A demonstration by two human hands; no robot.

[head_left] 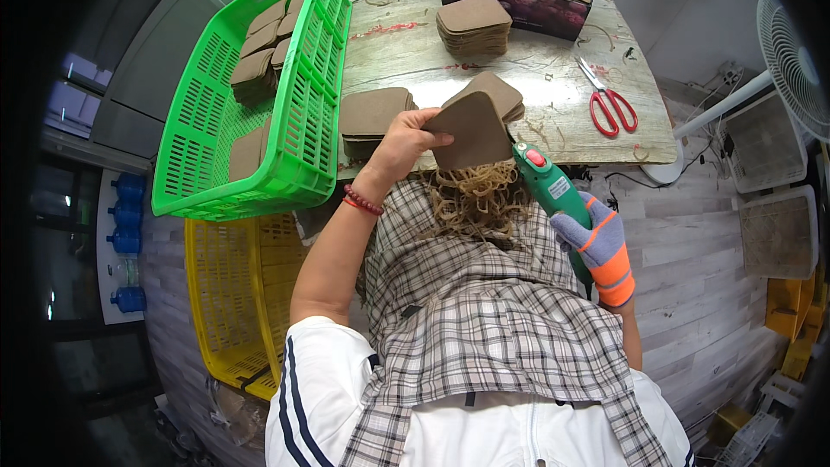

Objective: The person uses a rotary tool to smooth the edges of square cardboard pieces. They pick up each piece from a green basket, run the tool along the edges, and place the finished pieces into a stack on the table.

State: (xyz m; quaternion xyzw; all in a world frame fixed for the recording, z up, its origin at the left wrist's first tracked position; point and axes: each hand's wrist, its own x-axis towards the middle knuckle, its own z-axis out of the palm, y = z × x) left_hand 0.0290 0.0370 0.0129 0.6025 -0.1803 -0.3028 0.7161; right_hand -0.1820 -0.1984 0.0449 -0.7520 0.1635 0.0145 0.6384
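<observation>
wood table (536, 134) | green basket (259, 95) | L hand (406, 143) w/ pad (471, 130)

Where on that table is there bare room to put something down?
The widest bare patch of the table lies between the loose pad stack and the red scissors. A narrower strip runs between the green basket and that stack. The near edge is crowded: pad piles, the left hand holding a pad, the gloved right hand with a green tool.

Bare left hand (399, 149) holds a brown pad (471, 131); gloved right hand (598, 245) grips a green tool (553, 190)
</observation>
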